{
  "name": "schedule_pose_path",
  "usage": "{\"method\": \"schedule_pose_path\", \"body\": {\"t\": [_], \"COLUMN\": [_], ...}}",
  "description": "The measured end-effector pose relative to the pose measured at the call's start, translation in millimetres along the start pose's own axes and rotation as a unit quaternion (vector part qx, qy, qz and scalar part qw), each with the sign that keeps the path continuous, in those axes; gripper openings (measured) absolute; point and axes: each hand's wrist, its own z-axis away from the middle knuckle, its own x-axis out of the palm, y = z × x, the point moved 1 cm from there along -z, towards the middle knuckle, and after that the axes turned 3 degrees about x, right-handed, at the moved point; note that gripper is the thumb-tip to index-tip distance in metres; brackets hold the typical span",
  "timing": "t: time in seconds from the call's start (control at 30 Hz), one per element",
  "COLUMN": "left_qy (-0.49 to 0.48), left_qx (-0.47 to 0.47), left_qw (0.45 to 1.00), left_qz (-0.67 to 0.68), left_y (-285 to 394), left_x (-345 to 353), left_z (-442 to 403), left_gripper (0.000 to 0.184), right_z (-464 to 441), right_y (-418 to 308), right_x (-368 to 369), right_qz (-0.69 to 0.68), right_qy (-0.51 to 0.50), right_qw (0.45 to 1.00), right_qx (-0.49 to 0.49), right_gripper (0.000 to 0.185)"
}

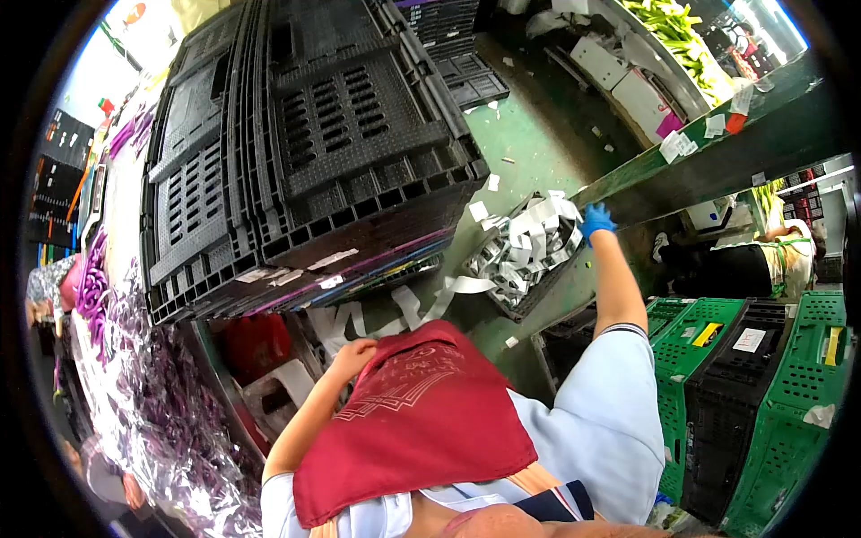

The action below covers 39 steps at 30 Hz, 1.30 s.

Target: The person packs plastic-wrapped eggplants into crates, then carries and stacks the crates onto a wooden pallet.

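My left hand [354, 357] is bare and sits at the edge of my red apron [421, 394]. Its fingers are bent and close together, and whatever they may hold is hidden. White strips [341, 325] hang just beyond it. My right hand [596, 220] wears a blue glove, and its fingers are somewhat apart with nothing visible in them. It is by the edge of a green beam [655, 179]; I cannot tell whether it touches. Beside it on the floor, a dark crate [520, 309] is heaped with tangled white and silvery label strips [529, 247].
A tall stack of black folding crates [359, 117] stands ahead on the left. Purple produce and clear plastic wrap [170, 403] cover a bench at far left. Green crates [771, 430] stand at right, with a person [762, 264] beyond. Paper scraps litter the green floor [511, 134].
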Motion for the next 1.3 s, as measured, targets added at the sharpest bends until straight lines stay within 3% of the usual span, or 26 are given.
{"method": "schedule_pose_path", "body": {"t": [0.03, 0.07, 0.1, 0.13, 0.2, 0.23, 0.27, 0.3, 0.33, 0.37, 0.4, 0.43, 0.47, 0.5, 0.53, 0.63, 0.67, 0.7, 0.77, 0.9, 0.93, 1.03, 1.1, 1.17, 1.27, 1.3], "left_qy": [0.002, 0.007, 0.008, -0.005, 0.037, 0.039, 0.050, 0.061, 0.080, 0.086, 0.100, 0.125, 0.132, 0.148, 0.163, 0.211, 0.214, 0.223, 0.249, 0.333, 0.360, 0.485, 0.617, 0.625, 0.712, 0.738], "left_qx": [0.000, 0.000, 0.041, -0.031, -0.094, -0.103, -0.114, -0.125, -0.141, -0.154, -0.161, -0.157, -0.159, -0.156, -0.155, -0.150, -0.167, -0.162, -0.155, -0.147, -0.148, -0.168, -0.132, -0.086, -0.049, -0.050], "left_qw": [0.999, 0.998, 0.998, 1.000, 0.995, 0.994, 0.992, 0.990, 0.986, 0.983, 0.980, 0.977, 0.974, 0.971, 0.967, 0.952, 0.944, 0.940, 0.929, 0.891, 0.876, 0.811, 0.729, 0.633, 0.529, 0.508], "left_qz": [-0.032, -0.062, -0.040, -0.002, 0.017, 0.017, 0.023, 0.028, 0.038, 0.048, 0.057, 0.073, 0.087, 0.103, 0.119, 0.162, 0.187, 0.201, 0.226, 0.273, 0.283, 0.281, 0.264, 0.447, 0.459, 0.442], "left_y": [-16, -28, -40, -62, -60, -68, -76, -82, -86, -91, -93, -100, -101, -107, -110, -125, -121, -125, -133, -157, -165, -181, -178, -120, -100, -97], "left_x": [0, 1, 26, 40, 38, 38, 47, 57, 66, 78, 87, 94, 103, 110, 116, 129, 135, 134, 136, 139, 142, 146, 147, 128, 133, 139], "left_z": [17, 37, 23, 32, 81, 100, 115, 128, 143, 150, 153, 149, 150, 147, 148, 147, 157, 157, 167, 190, 200, 237, 252, 309, 332, 333], "left_gripper": [0.033, 0.031, 0.028, 0.027, 0.032, 0.032, 0.032, 0.033, 0.033, 0.033, 0.033, 0.033, 0.033, 0.033, 0.034, 0.034, 0.034, 0.034, 0.035, 0.035, 0.035, 0.039, 0.033, 0.029, 0.026, 0.026], "right_z": [4, -7, -7, 11, 74, 105, 178, 175, 195, 210, 221, 182, 192, 196, 198, 207, 208, 267, 281, 387, 405, 499, 545, 632, 702, 731], "right_y": [-5, -6, 9, -9, -60, -92, -140, -140, -165, -162, -158, -198, -221, -250, -274, -322, -327, -343, -374, -437, -451, -461, -476, -456, -453, -444], "right_x": [3, 51, 81, 104, 191, 235, 127, 217, 224, 231, 237, 298, 248, 247, 247, 248, 309, 212, 243, 160, 162, 111, 107, 32, 4, -16], "right_qz": [0.000, -0.022, -0.083, 0.084, -0.015, 0.167, 0.215, 0.137, 0.168, 0.142, 0.135, 0.112, 0.066, 0.081, -0.084, -0.087, -0.091, 0.036, -0.029, 0.005, 0.014, 0.014, 0.014, 0.010, 0.052, 0.054], "right_qy": [-0.006, -0.058, -0.010, -0.070, -0.301, -0.247, -0.250, -0.309, -0.327, -0.369, -0.499, -0.368, -0.388, -0.395, -0.433, -0.552, -0.589, -0.472, -0.531, -0.522, -0.570, -0.652, -0.634, -0.705, -0.694, -0.663], "right_qw": [1.000, 0.993, 0.976, 0.971, 0.920, 0.796, 0.679, 0.801, 0.738, 0.762, 0.792, 0.752, 0.719, 0.745, 0.697, 0.699, 0.662, 0.676, 0.618, 0.546, 0.529, 0.519, 0.431, 0.361, 0.304, 0.217], "right_qx": [-0.005, -0.096, -0.200, -0.210, -0.249, -0.527, -0.656, -0.494, -0.566, -0.513, -0.324, -0.536, -0.572, -0.531, -0.565, -0.447, -0.454, -0.565, -0.579, -0.656, -0.629, -0.553, -0.642, -0.610, -0.651, -0.714], "right_gripper": [0.060, 0.042, 0.035, 0.036, 0.031, 0.031, 0.030, 0.029, 0.037, 0.038, 0.036, 0.033, 0.032, 0.029, 0.028, 0.030, 0.031, 0.031, 0.032, 0.031, 0.027, 0.019, 0.016, 0.016, 0.017, 0.018]}}
